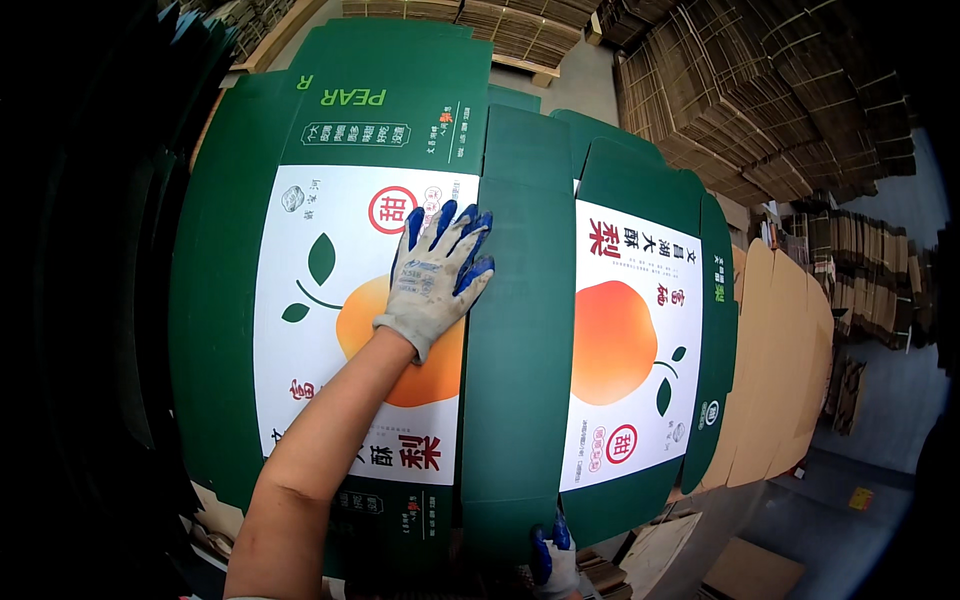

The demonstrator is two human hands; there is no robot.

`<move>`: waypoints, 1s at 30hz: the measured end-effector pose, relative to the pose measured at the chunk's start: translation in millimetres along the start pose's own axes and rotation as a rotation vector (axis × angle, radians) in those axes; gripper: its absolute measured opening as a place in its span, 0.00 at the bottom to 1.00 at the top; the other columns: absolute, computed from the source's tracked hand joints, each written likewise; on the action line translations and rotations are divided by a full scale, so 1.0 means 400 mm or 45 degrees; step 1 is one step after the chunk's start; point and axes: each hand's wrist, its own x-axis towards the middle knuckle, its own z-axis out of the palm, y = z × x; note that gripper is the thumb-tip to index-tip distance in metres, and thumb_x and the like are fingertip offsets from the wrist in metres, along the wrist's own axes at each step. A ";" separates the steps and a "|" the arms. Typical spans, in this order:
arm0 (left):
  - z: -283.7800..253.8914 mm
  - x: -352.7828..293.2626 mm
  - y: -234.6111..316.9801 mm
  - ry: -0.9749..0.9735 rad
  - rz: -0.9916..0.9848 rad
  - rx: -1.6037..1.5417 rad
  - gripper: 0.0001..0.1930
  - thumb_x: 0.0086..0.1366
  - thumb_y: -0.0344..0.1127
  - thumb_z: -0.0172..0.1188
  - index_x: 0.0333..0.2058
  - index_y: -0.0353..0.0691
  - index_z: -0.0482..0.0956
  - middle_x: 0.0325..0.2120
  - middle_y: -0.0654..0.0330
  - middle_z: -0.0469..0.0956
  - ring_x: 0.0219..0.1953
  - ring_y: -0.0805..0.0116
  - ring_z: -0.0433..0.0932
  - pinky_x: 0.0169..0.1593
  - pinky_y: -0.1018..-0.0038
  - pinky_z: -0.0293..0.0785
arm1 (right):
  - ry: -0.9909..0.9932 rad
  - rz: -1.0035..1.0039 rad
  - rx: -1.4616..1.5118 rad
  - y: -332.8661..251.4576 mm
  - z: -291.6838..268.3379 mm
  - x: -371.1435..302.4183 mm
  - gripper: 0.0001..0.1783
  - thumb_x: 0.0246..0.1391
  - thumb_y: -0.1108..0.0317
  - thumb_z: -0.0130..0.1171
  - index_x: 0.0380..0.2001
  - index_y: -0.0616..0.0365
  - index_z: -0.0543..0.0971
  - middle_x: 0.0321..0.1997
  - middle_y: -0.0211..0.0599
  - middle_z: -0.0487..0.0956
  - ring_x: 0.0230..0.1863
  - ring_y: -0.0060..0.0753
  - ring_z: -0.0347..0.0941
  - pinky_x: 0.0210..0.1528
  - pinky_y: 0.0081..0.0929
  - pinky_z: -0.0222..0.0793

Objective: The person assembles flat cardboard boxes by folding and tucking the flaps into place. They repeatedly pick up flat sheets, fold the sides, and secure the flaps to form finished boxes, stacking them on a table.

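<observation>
A large flat carton blank (pixel 520 300) lies before me, green with two white panels that each show an orange-yellow pear and green leaves. Creases and slots divide it into panels and flaps. My left hand (pixel 435 275), in a pale work glove with blue fingertips, rests flat on the left white panel, fingers spread, over part of the printed pear. Down at the near edge of the middle green strip is my right hand (pixel 555 562), gloved alike. Its fingers close over the blank's edge; the rest of that hand is partly cut off by the picture's rim.
Plain brown cardboard (pixel 775 370) sticks out from beneath the blank on the right. Tied stacks of brown cardboard (pixel 720 100) stand at the far right, and more bundles on a wooden pallet (pixel 520 66) at the back. Dark upright sheets (pixel 130 300) line the left side.
</observation>
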 end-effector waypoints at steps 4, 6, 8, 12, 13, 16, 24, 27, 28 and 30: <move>0.004 0.000 0.003 0.009 -0.011 0.006 0.25 0.57 0.47 0.51 0.52 0.43 0.65 0.55 0.59 0.60 0.61 0.56 0.50 0.63 0.61 0.40 | 0.007 0.000 0.009 -0.002 0.003 0.002 0.23 0.53 0.68 0.48 0.51 0.67 0.64 0.46 0.44 0.70 0.45 0.34 0.66 0.46 0.27 0.62; 0.004 0.001 0.003 0.008 -0.005 0.024 0.25 0.57 0.47 0.51 0.52 0.43 0.65 0.55 0.59 0.60 0.61 0.57 0.50 0.63 0.62 0.40 | 0.007 -0.002 0.010 -0.004 0.004 0.002 0.23 0.53 0.67 0.48 0.51 0.67 0.64 0.46 0.44 0.70 0.45 0.34 0.66 0.46 0.27 0.61; 0.005 0.001 0.003 0.003 -0.006 0.038 0.25 0.57 0.47 0.51 0.52 0.44 0.65 0.55 0.60 0.60 0.61 0.58 0.50 0.63 0.62 0.40 | 0.012 -0.004 0.011 -0.004 0.006 0.000 0.23 0.53 0.67 0.48 0.51 0.67 0.64 0.46 0.45 0.70 0.45 0.34 0.66 0.47 0.27 0.61; 0.009 0.000 0.001 0.026 0.005 0.060 0.25 0.57 0.47 0.51 0.53 0.44 0.65 0.55 0.60 0.59 0.61 0.58 0.50 0.63 0.62 0.41 | 0.018 -0.010 0.012 -0.003 0.009 0.002 0.23 0.53 0.67 0.48 0.51 0.67 0.64 0.46 0.45 0.70 0.45 0.34 0.66 0.47 0.27 0.61; 0.008 0.000 0.002 0.015 -0.005 0.064 0.25 0.57 0.47 0.51 0.53 0.45 0.65 0.55 0.60 0.59 0.61 0.58 0.50 0.63 0.62 0.41 | 0.020 -0.011 0.013 -0.004 0.010 0.001 0.23 0.53 0.67 0.48 0.51 0.67 0.64 0.46 0.45 0.70 0.46 0.34 0.66 0.47 0.27 0.61; 0.007 -0.002 0.003 -0.011 -0.023 0.072 0.26 0.57 0.48 0.51 0.53 0.46 0.65 0.55 0.60 0.59 0.61 0.57 0.50 0.62 0.61 0.42 | 0.030 -0.016 0.015 -0.004 0.010 0.003 0.23 0.53 0.67 0.48 0.51 0.67 0.64 0.46 0.45 0.70 0.46 0.34 0.66 0.47 0.27 0.61; 0.001 -0.004 0.004 -0.034 -0.045 0.076 0.25 0.56 0.47 0.52 0.52 0.45 0.65 0.55 0.59 0.59 0.60 0.55 0.51 0.62 0.61 0.43 | 0.045 -0.027 0.014 0.000 0.013 0.001 0.23 0.53 0.67 0.48 0.51 0.68 0.64 0.47 0.46 0.70 0.46 0.34 0.66 0.48 0.28 0.61; 0.000 -0.001 0.006 -0.104 -0.060 0.145 0.26 0.59 0.51 0.45 0.55 0.49 0.61 0.57 0.61 0.57 0.62 0.60 0.48 0.63 0.61 0.38 | 0.053 -0.042 0.012 -0.003 0.013 0.002 0.23 0.53 0.67 0.48 0.51 0.68 0.64 0.47 0.46 0.70 0.47 0.34 0.66 0.48 0.28 0.60; 0.001 0.000 0.006 -0.095 -0.057 0.145 0.26 0.59 0.51 0.46 0.55 0.50 0.61 0.57 0.61 0.57 0.62 0.60 0.48 0.63 0.61 0.38 | 0.055 -0.051 0.006 -0.001 0.014 0.000 0.23 0.53 0.67 0.48 0.51 0.68 0.64 0.47 0.46 0.70 0.47 0.34 0.66 0.49 0.28 0.60; 0.004 0.002 0.007 -0.078 -0.051 0.144 0.26 0.59 0.51 0.46 0.55 0.50 0.61 0.57 0.60 0.57 0.62 0.59 0.48 0.63 0.61 0.39 | 0.061 -0.076 -0.003 -0.002 0.015 -0.003 0.23 0.53 0.67 0.48 0.51 0.68 0.64 0.47 0.46 0.70 0.47 0.34 0.65 0.49 0.28 0.60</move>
